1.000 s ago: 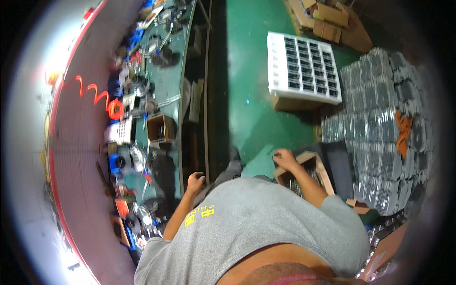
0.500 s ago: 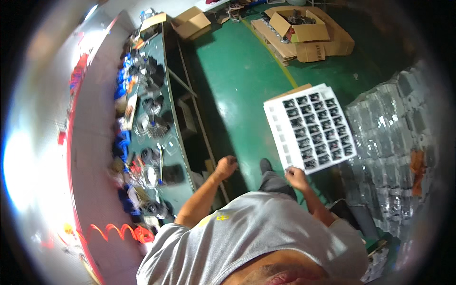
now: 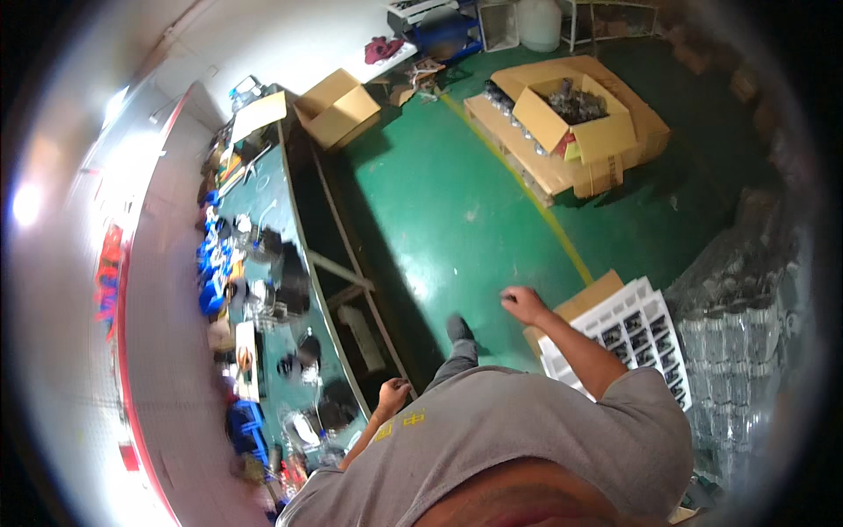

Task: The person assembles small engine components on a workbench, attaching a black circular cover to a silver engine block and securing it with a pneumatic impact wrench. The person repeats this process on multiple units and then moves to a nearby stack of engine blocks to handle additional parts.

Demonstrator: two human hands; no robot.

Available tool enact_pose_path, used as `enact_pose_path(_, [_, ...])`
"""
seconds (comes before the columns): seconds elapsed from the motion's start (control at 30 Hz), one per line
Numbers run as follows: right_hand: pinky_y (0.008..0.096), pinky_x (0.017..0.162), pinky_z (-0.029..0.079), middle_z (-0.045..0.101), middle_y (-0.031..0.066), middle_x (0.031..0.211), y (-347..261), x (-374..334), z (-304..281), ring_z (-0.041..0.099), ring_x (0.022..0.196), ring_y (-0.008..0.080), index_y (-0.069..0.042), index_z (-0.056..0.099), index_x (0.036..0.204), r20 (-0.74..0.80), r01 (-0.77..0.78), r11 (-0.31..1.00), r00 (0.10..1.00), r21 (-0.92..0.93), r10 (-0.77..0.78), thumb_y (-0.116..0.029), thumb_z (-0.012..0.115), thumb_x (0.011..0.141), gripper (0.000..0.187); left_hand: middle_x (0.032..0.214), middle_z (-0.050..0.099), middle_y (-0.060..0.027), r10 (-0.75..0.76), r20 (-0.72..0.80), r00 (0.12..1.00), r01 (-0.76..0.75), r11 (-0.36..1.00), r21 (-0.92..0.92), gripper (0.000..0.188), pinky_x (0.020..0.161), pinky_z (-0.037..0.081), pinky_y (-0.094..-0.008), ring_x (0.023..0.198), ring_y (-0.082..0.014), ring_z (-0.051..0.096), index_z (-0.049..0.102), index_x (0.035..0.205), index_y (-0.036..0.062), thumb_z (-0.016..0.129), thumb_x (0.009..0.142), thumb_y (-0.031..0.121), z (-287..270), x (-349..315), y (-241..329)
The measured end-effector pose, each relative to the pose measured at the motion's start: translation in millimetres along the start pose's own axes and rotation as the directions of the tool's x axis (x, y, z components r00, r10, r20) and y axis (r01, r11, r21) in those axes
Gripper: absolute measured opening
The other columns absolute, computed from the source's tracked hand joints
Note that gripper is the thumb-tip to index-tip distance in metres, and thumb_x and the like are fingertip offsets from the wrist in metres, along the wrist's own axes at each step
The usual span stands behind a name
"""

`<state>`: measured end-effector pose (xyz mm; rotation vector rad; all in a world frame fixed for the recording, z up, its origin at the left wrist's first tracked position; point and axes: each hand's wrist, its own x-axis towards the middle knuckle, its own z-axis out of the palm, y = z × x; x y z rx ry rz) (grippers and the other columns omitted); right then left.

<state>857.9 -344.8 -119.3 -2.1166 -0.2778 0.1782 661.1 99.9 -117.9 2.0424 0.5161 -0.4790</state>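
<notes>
My left hand (image 3: 392,398) hangs beside the long green workbench (image 3: 329,329), near its front edge. Its fingers are curled, and what is in them, if anything, is too small to make out. In front of my body, over the green floor, is my right hand (image 3: 525,305), also closed, with a small dark spot at its fingertips that I cannot name. To the right, partly behind my right forearm, lies a white compartment tray (image 3: 551,356) with several rows of black parts (image 3: 634,323) in its pockets.
Machine parts and blue bins (image 3: 248,430) line the bench on the left. Ahead, an open carton (image 3: 602,139) of dark parts sits on flattened cardboard and a pallet. Another open box (image 3: 337,107) stands by the bench's far end. Stacked clear plastic trays (image 3: 733,351) fill the right side.
The view has shifted forward along the bench, and the white tray now sits lower, beside my body. My right hand has swung forward, away from the tray; my left hand has dropped back.
</notes>
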Motion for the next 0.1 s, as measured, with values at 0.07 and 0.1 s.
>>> enact_pose_path(0.07, [0.0439, 0.081, 0.056, 0.076, 0.0207, 0.098, 58.7, 5.0, 14.0, 0.074, 0.093, 0.0325, -0.002, 0.076, 0.105, 0.003, -0.328, 0.943, 0.944, -0.058, 0.329, -0.026, 0.072, 0.085, 0.032, 0.089, 0.076, -0.0106, -0.112, 0.06, 0.992, 0.116, 0.99, -0.075, 0.03, 0.075, 0.058, -0.0352, 0.081, -0.0208, 0.072, 0.073, 0.111, -0.0052, 0.072, 0.089, 0.016, -39.2, 81.9, 23.2])
enact_pose_path(0.1, [0.0456, 0.077, 0.055, 0.075, 0.0206, 0.094, 81.6, -1.5, 10.7, 0.073, 0.089, 0.0327, -0.002, 0.076, 0.097, 0.023, -0.461, 0.872, 0.882, -0.164, 0.47, -0.024, 0.071, 0.083, 0.026, 0.09, 0.077, -0.0111, -0.192, 0.111, 0.975, 0.206, 0.971, -0.122, 0.032, 0.075, 0.059, -0.035, 0.082, -0.0209, 0.073, 0.073, 0.112, -0.0052, 0.072, 0.089, 0.016, -52.4, 126.5, 35.4])
